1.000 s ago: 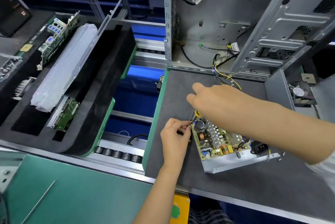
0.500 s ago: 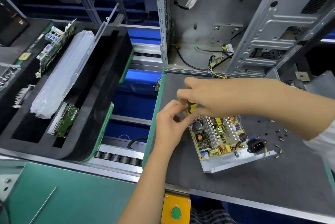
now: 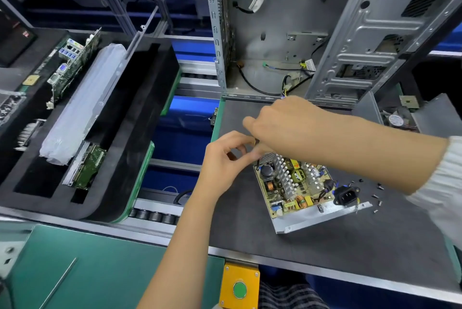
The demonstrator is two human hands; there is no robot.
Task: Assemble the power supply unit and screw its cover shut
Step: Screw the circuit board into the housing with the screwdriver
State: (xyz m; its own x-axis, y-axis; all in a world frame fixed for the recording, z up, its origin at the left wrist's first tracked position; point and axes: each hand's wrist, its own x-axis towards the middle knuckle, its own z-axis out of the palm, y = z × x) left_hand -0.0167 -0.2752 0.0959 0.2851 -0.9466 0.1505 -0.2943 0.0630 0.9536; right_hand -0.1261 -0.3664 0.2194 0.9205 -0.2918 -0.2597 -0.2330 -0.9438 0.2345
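Sitting centre-right of frame on grey mat (image 3: 325, 246): open PSU (image 3: 297, 188), cover off, board exposed, tilted with its metal base edge toward lower right. Showing heatsinks, capacitor, copper coils, and black socket (image 3: 346, 195) at its right end.

Meeting just above PSU's upper-left corner: left hand (image 3: 225, 161) and right hand (image 3: 282, 126), touching at the fingertips. Left hand reaching up from bottom centre, thumb and forefinger curled and pinching a small item; item itself too small to identify. Right hand coming in from right edge, fingers bent downward round a thin yellow-and-dark piece (image 3: 255, 142), only a sliver showing; exact object not determinable. White sleeve (image 3: 450, 183) showing at right edge.

Lying scattered on mat right of socket: screws (image 3: 377, 196), apart from PSU.

Standing at upper right: PC case (image 3: 287, 33), open, loose cables inside. Lying beyond mat's right corner: small fan (image 3: 397, 120).

Occupying left of frame: black foam tray (image 3: 120, 158) holding circuit boards (image 3: 72, 66) and a plastic-wrapped part (image 3: 82, 106). Running between tray and mat: roller conveyor (image 3: 155, 216) with blue below.

Sitting at bottom centre: yellow box (image 3: 238, 286) with green button. Filling lower left: green bench (image 3: 100, 271).
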